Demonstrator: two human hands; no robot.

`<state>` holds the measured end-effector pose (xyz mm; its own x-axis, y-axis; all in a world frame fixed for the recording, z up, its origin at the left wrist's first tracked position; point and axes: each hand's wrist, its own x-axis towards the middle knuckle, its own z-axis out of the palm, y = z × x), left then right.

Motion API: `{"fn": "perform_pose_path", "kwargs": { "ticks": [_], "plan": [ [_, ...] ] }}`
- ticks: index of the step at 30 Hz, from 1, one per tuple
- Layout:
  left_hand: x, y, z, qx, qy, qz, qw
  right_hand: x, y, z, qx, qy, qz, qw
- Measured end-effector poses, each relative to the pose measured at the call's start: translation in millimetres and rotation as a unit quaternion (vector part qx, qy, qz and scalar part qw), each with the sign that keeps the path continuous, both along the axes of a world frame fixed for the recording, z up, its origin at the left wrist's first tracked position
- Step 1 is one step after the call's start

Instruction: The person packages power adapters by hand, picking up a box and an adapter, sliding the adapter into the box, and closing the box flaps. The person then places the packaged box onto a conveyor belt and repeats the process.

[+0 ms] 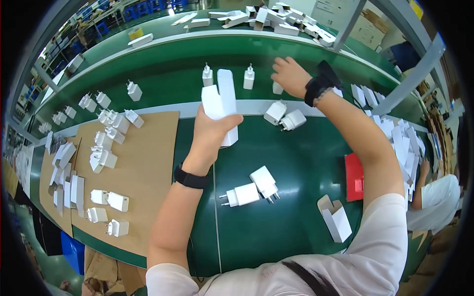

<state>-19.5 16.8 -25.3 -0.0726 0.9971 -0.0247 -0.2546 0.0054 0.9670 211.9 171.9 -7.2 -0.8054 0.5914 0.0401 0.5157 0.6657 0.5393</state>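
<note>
The person's left hand (211,129) is holding an open white box (228,96) over the green counter (306,163); the right hand (291,77) is hovering beside a far charger (277,89), while two others (244,195) are lying nearer.

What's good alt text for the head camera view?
A person's left hand holds an open white box above a green workbench; the right hand is beside a white plug adapter farther back. More adapters sit on the bench and on a brown cardboard sheet at left, and small white boxes lie piled beyond.
</note>
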Motion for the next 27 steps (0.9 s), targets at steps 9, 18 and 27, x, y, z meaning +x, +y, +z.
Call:
{"fn": "perform_pose_path", "kwargs": {
  "ticks": [9,18,27],
  "plan": [
    [-8.9,8.8,-21.8,-0.007,0.116,0.003,0.993,-11.1,19.8,-20.9,0.056,0.019,-0.079,0.995],
    [7.4,-11.1,-6.7,0.118,0.393,0.039,0.911,-64.7,-95.7,85.3,-0.453,0.747,0.072,0.481],
    [9.0,-15.1,-15.3,0.222,0.554,0.217,0.772,-82.8,-102.3,54.1,-0.354,0.673,0.013,0.65]
  ]
}}
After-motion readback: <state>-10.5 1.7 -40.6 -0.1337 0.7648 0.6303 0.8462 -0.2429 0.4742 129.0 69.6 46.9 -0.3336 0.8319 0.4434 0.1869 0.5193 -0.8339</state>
